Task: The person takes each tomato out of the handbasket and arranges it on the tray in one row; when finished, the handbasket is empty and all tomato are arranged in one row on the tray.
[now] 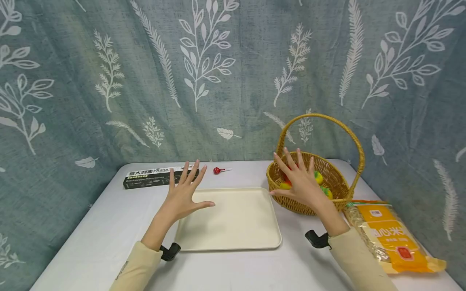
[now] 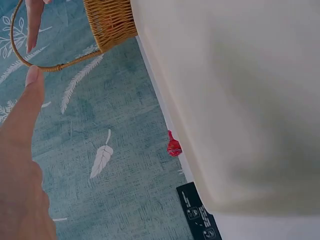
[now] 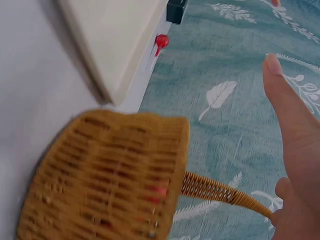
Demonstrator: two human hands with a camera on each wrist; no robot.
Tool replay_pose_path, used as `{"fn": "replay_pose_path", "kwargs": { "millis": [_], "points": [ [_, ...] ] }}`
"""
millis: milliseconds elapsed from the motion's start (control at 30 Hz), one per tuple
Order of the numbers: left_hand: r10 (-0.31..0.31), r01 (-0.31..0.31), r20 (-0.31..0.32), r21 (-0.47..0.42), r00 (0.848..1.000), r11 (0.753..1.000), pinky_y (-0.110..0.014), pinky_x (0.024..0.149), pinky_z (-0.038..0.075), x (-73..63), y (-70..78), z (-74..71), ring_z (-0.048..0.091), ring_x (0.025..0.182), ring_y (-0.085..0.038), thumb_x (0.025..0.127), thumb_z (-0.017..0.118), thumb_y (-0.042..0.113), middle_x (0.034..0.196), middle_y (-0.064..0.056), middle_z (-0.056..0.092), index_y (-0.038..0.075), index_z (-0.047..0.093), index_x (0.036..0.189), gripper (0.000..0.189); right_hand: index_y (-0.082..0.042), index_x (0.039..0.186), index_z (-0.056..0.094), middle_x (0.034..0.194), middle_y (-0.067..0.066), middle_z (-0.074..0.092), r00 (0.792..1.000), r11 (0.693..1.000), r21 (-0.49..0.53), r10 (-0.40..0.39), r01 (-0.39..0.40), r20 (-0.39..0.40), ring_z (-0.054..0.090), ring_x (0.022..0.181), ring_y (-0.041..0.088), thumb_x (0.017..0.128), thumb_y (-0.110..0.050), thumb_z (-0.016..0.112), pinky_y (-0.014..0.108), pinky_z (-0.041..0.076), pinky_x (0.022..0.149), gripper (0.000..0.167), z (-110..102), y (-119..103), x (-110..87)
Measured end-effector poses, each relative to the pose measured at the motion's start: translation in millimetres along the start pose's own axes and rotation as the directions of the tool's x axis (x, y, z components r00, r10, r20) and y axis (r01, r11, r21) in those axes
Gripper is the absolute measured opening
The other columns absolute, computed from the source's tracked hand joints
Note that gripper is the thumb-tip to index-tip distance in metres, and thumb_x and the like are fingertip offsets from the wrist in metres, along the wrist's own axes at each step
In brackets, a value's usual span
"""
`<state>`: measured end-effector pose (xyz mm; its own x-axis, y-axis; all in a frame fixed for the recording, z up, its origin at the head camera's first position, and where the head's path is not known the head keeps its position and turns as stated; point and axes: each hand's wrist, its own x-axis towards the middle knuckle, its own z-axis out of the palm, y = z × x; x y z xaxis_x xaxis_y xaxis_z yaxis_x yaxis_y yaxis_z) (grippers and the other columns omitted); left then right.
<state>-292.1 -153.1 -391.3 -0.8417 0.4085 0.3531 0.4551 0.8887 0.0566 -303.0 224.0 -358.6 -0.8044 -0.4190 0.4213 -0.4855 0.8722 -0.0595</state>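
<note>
My left hand (image 1: 184,198) is held with fingers spread over the left edge of a cream tray (image 1: 236,218), holding nothing. Fingers also spread wide, my right hand (image 1: 300,182) hovers in front of a wicker basket (image 1: 333,173) with a tall arched handle. Inside the basket lie several red, yellow and green pieces that look like fruit or vegetables, partly hidden by that hand. In the left wrist view the thumb (image 2: 25,120) points up at the left side. The right wrist view shows the right thumb (image 3: 290,105) beside the basket's woven wall.
A black pasta box (image 1: 145,179) lies at the back left, partly behind the left fingertips. A red lollipop (image 1: 217,171) rests behind the tray. To the right, a yellow and clear bag of grain (image 1: 393,238) lies against the basket. A patterned curtain (image 1: 240,81) hangs behind the table.
</note>
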Motion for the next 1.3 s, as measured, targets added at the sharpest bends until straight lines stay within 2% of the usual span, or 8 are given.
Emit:
{"fn": "replay_pose_path", "kwargs": {
  "millis": [167, 433, 567, 700, 867, 1000, 1133, 1300],
  "points": [
    [-0.004, 0.004, 0.012, -0.053, 1.0, 0.999, -0.06, 0.108, -0.019, -9.9, -7.3, -0.5, -0.017, 0.145, -0.023, 0.075, 0.049, 0.082, 0.16, 0.006, -0.015, 0.03, -0.003, 0.155, 0.109, -0.021, 0.157, 0.011, 0.161, 0.011, -0.007, 0.999, 0.998, 0.054, -0.027, 0.025, 0.042, -0.016, 0.143, 0.038, 0.074, -0.058, 0.075, 0.066, -0.01, 0.109, 0.111, -9, 11, -3.3],
    [0.028, -0.026, 0.012, -0.155, 1.0, 0.988, -0.059, 0.109, -0.019, -25.0, -16.9, -3.6, -0.015, 0.145, -0.024, 0.073, 0.057, 0.078, 0.161, 0.006, -0.013, 0.027, -0.004, 0.155, 0.115, -0.014, 0.156, 0.015, 0.16, 0.018, 0.0, 0.988, 0.989, 0.124, -0.097, 0.082, 0.117, -0.008, 0.143, 0.043, 0.075, -0.044, 0.08, 0.063, -0.004, 0.112, 0.108, -22, 31, -3.5],
    [0.044, -0.037, 0.037, -0.169, 0.998, 0.985, -0.059, 0.109, -0.019, -31.9, -23.4, -2.5, -0.013, 0.146, -0.026, 0.073, 0.063, 0.074, 0.161, 0.003, -0.012, 0.025, -0.005, 0.155, 0.118, -0.017, 0.156, 0.012, 0.16, 0.018, -0.001, 0.975, 0.988, 0.138, -0.098, 0.071, 0.198, -0.01, 0.143, 0.042, 0.076, -0.041, 0.08, 0.061, -0.004, 0.113, 0.108, -25, 42, -1.2],
    [0.039, -0.023, 0.08, -0.196, 0.996, 0.98, -0.059, 0.109, -0.018, -40.8, -32.6, 4.1, -0.013, 0.146, -0.027, 0.073, 0.07, 0.067, 0.161, 0.001, -0.011, 0.023, -0.007, 0.155, 0.121, -0.018, 0.156, 0.012, 0.16, 0.019, -0.001, 0.963, 0.982, 0.168, -0.121, 0.081, 0.239, -0.008, 0.143, 0.043, 0.075, -0.037, 0.082, 0.063, -0.001, 0.112, 0.109, -23, 51, 1.0],
    [0.038, 0.0, 0.13, -0.278, 0.991, 0.96, -0.06, 0.11, -0.016, -50.6, -42.8, 13.9, -0.011, 0.146, -0.03, 0.07, 0.075, 0.062, 0.161, -0.004, -0.01, 0.02, -0.006, 0.155, 0.125, -0.017, 0.156, 0.013, 0.161, 0.015, -0.004, 0.948, 0.965, 0.252, -0.145, 0.072, 0.284, -0.005, 0.144, 0.041, 0.075, -0.026, 0.083, 0.069, 0.019, 0.107, 0.107, -20, 57, 3.1],
    [0.056, 0.009, 0.168, -0.365, 0.984, 0.931, -0.062, 0.111, -0.011, -56.1, -47.5, 19.3, -0.007, 0.145, -0.035, 0.068, 0.078, 0.059, 0.161, -0.011, -0.006, 0.01, -0.003, 0.155, 0.129, -0.019, 0.156, 0.013, 0.161, 0.011, -0.005, 0.931, 0.951, 0.301, -0.167, 0.066, 0.326, -0.002, 0.145, 0.041, 0.076, -0.019, 0.083, 0.065, 0.034, 0.101, 0.106, -18, 62, 7.3],
    [0.083, 0.016, 0.212, -0.428, 0.974, 0.903, -0.066, 0.11, -0.007, -61.4, -51.8, 23.6, -0.003, 0.144, -0.042, 0.067, 0.079, 0.058, 0.16, -0.019, -0.002, 0.001, 0.0, 0.154, 0.131, -0.015, 0.156, 0.016, 0.16, 0.018, 0.002, 0.908, 0.951, 0.295, -0.199, 0.089, 0.368, 0.014, 0.142, 0.045, 0.077, -0.017, 0.081, 0.06, 0.041, 0.097, 0.102, -16, 68, 12.9],
    [0.104, 0.04, 0.271, -0.478, 0.957, 0.877, -0.066, 0.11, -0.001, -68.3, -59.5, 29.7, -0.001, 0.142, -0.047, 0.063, 0.084, 0.053, 0.157, -0.027, -0.001, -0.006, -0.001, 0.151, 0.136, -0.01, 0.153, 0.025, 0.157, 0.023, 0.014, 0.882, 0.947, 0.309, -0.222, 0.093, 0.417, 0.037, 0.13, 0.047, 0.078, -0.015, 0.081, 0.055, 0.047, 0.093, 0.094, -14, 74, 19.5]
  ]
}}
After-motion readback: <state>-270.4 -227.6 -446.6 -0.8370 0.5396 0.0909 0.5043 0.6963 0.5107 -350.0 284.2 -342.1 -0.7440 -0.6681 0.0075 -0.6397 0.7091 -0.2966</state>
